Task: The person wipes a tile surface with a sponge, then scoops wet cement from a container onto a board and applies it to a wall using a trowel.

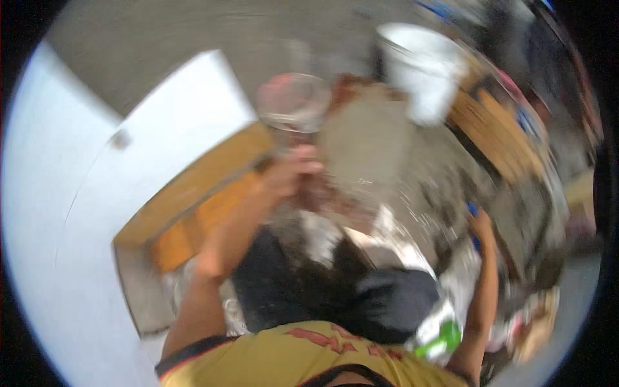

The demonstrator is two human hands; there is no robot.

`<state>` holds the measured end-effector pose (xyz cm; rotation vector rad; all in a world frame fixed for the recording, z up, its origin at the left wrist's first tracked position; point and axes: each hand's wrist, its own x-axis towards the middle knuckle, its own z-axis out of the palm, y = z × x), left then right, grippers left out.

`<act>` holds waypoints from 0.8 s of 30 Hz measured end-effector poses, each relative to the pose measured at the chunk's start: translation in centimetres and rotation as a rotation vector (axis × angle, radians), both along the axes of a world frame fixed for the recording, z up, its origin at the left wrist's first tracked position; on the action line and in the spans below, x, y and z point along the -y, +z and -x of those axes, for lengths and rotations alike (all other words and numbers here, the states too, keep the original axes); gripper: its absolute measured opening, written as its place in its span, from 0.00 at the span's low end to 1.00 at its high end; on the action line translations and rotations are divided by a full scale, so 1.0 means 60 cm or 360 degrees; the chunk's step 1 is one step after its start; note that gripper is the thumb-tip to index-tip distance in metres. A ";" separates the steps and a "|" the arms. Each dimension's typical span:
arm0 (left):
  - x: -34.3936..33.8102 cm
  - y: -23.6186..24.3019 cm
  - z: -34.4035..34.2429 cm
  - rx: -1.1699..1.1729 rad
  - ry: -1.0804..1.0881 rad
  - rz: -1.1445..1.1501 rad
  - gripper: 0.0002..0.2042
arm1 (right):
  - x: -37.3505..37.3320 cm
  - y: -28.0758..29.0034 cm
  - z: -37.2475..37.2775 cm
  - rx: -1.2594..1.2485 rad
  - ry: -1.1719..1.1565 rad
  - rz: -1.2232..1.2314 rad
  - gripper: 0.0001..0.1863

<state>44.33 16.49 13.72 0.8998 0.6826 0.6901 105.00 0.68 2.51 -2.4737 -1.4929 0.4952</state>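
Middle lane is running open: a flat grey patch (367,142) is lying between left hand (298,169) and right hand (478,222). White bucket (419,71) is standing at its far right, blocking that corner. Wooden boards (500,138) are closing off the space ahead of the right hand. White panel (187,97) and orange-brown box (200,184) are walling the left side. Knees (393,303) and pale litter (401,237) are crowding the near side. Blur is hiding finer gaps.
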 end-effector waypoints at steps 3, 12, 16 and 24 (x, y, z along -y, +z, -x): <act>0.039 0.053 -0.019 0.0328 0.0404 -0.0212 0.33 | -0.062 -0.085 -0.094 0.0185 0.0085 -0.0165 0.25; 0.082 0.118 -0.058 0.0215 0.0546 0.0218 0.21 | -0.018 -0.105 0.071 0.0350 0.0386 -0.0120 0.25; 0.086 0.061 -0.050 0.0005 0.0584 0.0132 0.19 | 0.013 0.003 0.122 -0.0118 -0.0017 -0.0092 0.25; 0.078 0.032 -0.109 0.0046 0.0351 0.0218 0.21 | -0.007 -0.080 0.127 0.0019 0.0053 0.0104 0.21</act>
